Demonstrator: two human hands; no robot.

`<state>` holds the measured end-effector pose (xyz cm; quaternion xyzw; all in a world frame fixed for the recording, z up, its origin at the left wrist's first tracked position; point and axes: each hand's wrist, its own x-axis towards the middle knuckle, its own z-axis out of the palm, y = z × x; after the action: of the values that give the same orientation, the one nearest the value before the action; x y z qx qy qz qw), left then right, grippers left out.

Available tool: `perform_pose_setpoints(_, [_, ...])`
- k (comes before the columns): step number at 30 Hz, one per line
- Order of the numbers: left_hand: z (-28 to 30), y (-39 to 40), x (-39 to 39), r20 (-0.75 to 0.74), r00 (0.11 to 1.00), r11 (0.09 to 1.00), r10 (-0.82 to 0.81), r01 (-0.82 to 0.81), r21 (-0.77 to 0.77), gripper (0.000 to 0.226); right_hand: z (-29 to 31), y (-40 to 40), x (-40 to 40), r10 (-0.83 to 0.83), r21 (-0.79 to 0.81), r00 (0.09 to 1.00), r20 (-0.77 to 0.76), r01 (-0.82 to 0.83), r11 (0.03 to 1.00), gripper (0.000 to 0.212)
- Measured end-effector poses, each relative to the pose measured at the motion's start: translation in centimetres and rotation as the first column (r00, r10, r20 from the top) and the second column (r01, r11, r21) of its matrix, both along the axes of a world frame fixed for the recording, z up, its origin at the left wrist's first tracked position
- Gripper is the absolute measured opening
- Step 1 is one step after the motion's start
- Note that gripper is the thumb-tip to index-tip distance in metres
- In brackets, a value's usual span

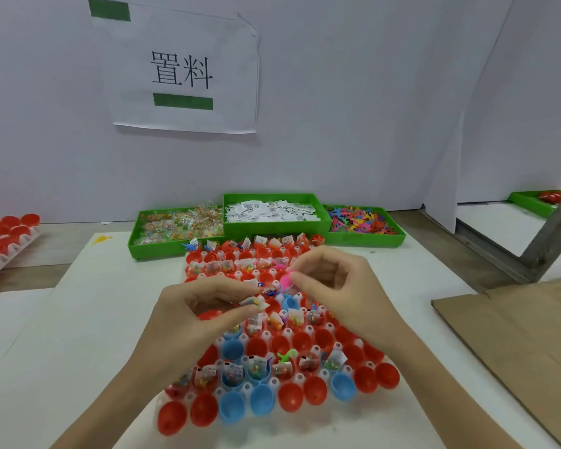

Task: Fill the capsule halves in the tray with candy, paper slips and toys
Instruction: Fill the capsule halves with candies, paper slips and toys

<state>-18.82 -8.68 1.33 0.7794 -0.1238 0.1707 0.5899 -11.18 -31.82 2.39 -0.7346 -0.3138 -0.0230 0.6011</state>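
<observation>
A white tray (247,387) of red and blue capsule halves lies in front of me; several halves hold candy packets, paper slips and small toys, others look unfilled. My left hand (204,306) hovers over the tray's middle and pinches a small candy packet with a paper slip (256,302). My right hand (332,280) is just right of it, fingers curled, pinching a pink toy (285,280). Behind the tray stand three green bins: candy packets (178,226), paper slips (272,211), coloured toys (360,221).
Another tray of red capsule halves (4,238) sits at the far left. A flat cardboard sheet (515,335) lies at the right, with a metal bar (551,234) above it. A further green bin (538,200) is at the far right. A paper sign hangs on the back wall.
</observation>
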Motion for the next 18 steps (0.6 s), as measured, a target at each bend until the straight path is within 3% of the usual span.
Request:
perform_pose_setpoints(6, [0.0, -2.1, -0.6, 0.047, 0.996, 0.997, -0.071, 0.07, 0.038, 0.022, -0.7, 0.0, -2.1, 0.095, -0.022, 0.995, -0.012, -0.096, 0.995, 0.009])
perform_pose_setpoints(10, [0.1, -3.3, -0.1, 0.079, 0.996, 0.998, -0.037, 0.032, 0.063, 0.02, -0.1, -1.3, -1.7, 0.119, -0.043, 0.992, -0.026, -0.12, 0.992, 0.01])
perform_pose_setpoints(18, [0.5, -6.6, 1.5, 0.047, 0.997, 0.988, -0.069, 0.061, 0.145, 0.022, 1.1, -5.4, -0.4, 0.128, -0.217, 0.984, -0.123, -0.152, 0.964, 0.012])
